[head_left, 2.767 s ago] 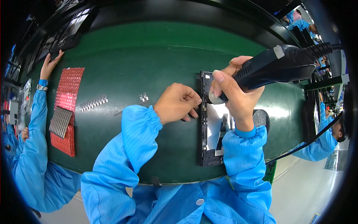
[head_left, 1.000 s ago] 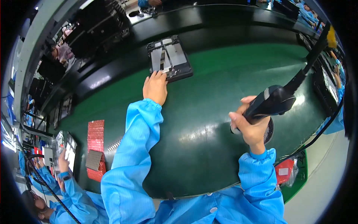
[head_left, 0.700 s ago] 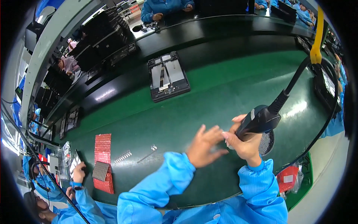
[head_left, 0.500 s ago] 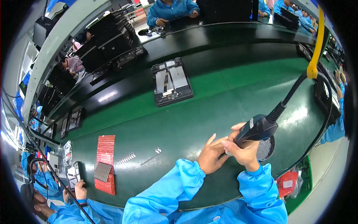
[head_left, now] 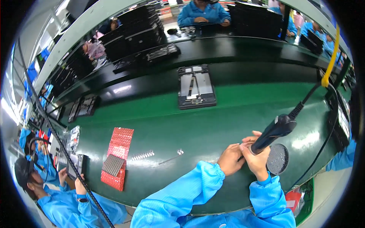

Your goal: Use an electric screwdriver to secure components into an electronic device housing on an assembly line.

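My right hand (head_left: 259, 159) is wrapped round the lower body of a black electric screwdriver (head_left: 273, 131), which leans with its cable end up to the right. My left hand (head_left: 230, 159) meets it at the screwdriver's lower end, fingers curled in and touching the right hand. The driver's tip and whatever the left fingers hold are hidden between the hands. Just right of my right hand stands a round black dish (head_left: 278, 161) with a textured inside. To the left lie a thin strip with a small light end (head_left: 170, 157) and a row of small silvery pieces (head_left: 143, 155).
A red bubble-wrap sheet (head_left: 121, 142) carries a stack of grey strips (head_left: 113, 165). Beyond my hands lies an opened tablet-like device (head_left: 196, 89) on the green bench (head_left: 152, 114). A yellow hanger (head_left: 332, 57) supports the driver's cable. Co-workers sit left and across.
My view has shifted, so the bench things appear further right. Both hands stay together on the screwdriver, which stands further from the round dish's rim, leaving more of the dish visible.
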Action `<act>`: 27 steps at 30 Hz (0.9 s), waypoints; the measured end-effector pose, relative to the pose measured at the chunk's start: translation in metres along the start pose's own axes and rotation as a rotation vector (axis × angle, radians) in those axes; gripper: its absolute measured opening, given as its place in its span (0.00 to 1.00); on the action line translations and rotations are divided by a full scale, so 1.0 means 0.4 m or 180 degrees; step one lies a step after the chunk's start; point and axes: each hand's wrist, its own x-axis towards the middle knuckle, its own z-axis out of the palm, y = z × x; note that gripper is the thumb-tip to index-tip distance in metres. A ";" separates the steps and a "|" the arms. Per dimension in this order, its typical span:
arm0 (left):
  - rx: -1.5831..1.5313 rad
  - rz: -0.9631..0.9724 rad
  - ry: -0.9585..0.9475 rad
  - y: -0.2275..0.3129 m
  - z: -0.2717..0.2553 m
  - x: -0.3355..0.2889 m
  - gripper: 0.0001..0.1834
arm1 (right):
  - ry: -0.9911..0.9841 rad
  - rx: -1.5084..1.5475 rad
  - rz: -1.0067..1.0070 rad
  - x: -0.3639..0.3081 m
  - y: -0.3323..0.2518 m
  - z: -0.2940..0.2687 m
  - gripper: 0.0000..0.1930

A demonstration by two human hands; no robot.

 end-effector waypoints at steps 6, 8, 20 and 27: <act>-0.0320 -0.0050 0.0133 -0.012 -0.022 -0.011 0.19 | 0.0001 0.0131 0.0021 -0.014 0.050 0.042 0.26; -0.0437 -0.0092 0.0154 -0.016 -0.030 -0.016 0.18 | 0.0004 0.0009 0.0011 -0.012 0.064 0.049 0.25; -0.0817 0.0091 0.0655 -0.027 -0.012 -0.001 0.16 | 0.0477 -0.0095 -0.0206 0.024 0.119 0.067 0.16; -0.0581 -0.0095 0.0418 -0.019 0.002 -0.001 0.17 | 0.0554 -0.0156 -0.0099 0.014 0.104 0.048 0.15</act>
